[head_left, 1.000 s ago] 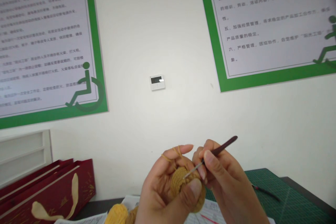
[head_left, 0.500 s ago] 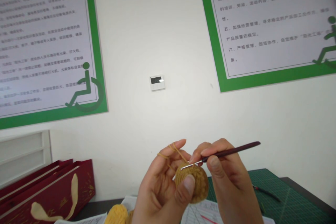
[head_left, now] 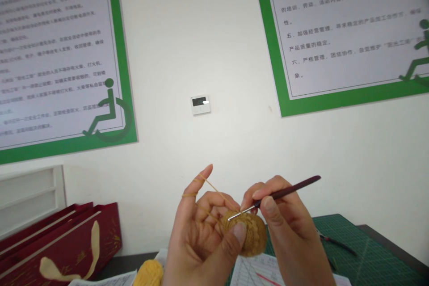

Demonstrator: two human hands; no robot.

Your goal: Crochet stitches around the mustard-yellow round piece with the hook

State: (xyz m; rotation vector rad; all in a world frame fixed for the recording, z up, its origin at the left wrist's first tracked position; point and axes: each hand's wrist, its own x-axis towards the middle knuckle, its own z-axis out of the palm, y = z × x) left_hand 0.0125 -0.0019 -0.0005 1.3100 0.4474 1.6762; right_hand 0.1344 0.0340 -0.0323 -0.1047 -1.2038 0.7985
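Observation:
My left hand (head_left: 201, 237) pinches a small round mustard-yellow crochet piece (head_left: 250, 234) between thumb and fingers. A strand of yellow yarn (head_left: 214, 190) runs taut over its raised index finger. My right hand (head_left: 284, 219) grips a dark brown crochet hook (head_left: 284, 193), its metal tip resting at the top edge of the piece. A ball of the same yellow yarn (head_left: 149, 273) lies below the left hand at the bottom edge.
Red gift bags (head_left: 60, 243) with cream handles stand at the lower left. A green cutting mat (head_left: 365, 254) covers the table at right, with a thin dark tool (head_left: 337, 243) on it. Printed papers (head_left: 254, 270) lie under my hands. Two green-framed posters and a small wall display hang ahead.
My left index finger has lifted and stretched the yarn upward. The hook swung from steep to nearly level, its tip drawn out to the piece's top edge.

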